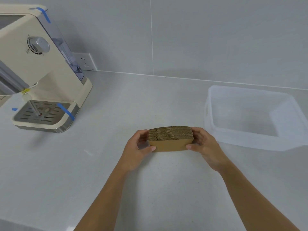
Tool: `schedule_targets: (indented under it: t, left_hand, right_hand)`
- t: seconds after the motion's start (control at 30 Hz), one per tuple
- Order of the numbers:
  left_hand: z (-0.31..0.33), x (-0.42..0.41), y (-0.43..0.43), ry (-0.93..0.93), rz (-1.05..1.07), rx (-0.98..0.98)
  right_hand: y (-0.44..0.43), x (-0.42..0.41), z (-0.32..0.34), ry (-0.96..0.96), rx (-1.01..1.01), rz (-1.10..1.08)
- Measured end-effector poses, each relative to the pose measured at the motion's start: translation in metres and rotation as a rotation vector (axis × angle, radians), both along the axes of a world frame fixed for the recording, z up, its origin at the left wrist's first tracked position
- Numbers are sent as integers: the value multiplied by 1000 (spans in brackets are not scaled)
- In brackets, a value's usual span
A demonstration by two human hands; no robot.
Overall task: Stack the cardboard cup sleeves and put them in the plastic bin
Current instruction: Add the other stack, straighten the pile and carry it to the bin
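Stacking looks done: my left hand (139,148) and right hand (202,142) pinch the cup-sleeve stack (170,139) at its ends; the clear plastic bin (250,140) is unfilled.

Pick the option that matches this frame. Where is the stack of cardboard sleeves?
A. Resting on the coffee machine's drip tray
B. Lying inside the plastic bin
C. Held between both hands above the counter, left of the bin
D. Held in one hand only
C: the sleeve stack is gripped at its ends by the left hand and right hand, while the plastic bin to its right holds nothing.
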State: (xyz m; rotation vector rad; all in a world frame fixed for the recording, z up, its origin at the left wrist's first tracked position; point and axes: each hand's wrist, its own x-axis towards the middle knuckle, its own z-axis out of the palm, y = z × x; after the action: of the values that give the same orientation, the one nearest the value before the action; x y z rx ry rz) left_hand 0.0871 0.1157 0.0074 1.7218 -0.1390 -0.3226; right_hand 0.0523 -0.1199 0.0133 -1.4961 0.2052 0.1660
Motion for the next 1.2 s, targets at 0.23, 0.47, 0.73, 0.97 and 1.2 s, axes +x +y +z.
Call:
schedule_targets:
  t: [0.23, 0.47, 0.73, 0.97, 1.2]
  left_hand:
    - [1, 0, -2, 31, 32, -39]
    - [17, 1, -1, 12, 71, -72]
    - [70, 15, -20, -71, 73, -199]
    - [112, 25, -58, -131, 39, -294]
    - [130, 31, -113, -123, 1, -306]
  right_hand:
    - [7, -2, -1, -6, -3, -88]
    - [17, -6, 15, -50, 11, -138]
    - [11, 2, 67, -211, 71, -244]
    - [-22, 4, 107, -282, 135, -306]
    - [-73, 0, 126, -281, 99, -364]
